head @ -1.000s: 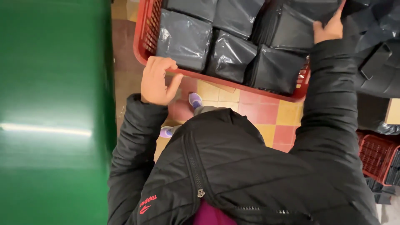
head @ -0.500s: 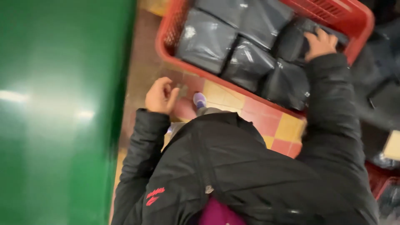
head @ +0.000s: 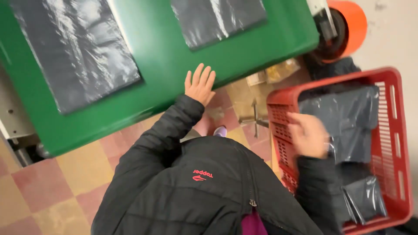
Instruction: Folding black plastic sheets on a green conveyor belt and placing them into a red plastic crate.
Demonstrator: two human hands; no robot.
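While right fingers (head: pixel 300 124) touch it, package (head: pixel 344 122) lies beneath

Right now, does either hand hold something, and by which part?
The left hand lies flat on the green table's edge, holding nothing. The blurred right hand reaches over the red plastic crate; its grip cannot be told.

Two flat sheets of dark grey plastic lie well apart on a glossy green counter (head: pixel 165 56): a large sheet (head: pixel 74 52) at the left and a smaller sheet (head: pixel 217 17) at the upper middle, cut off by the frame's top edge. An orange roll (head: pixel 350 24) sits past the counter's right end, at the top right. Below the counter, the floor (head: pixel 65 174) is tiled in worn red and yellow squares. A pale wall (head: pixel 398 35) fills the upper right corner.
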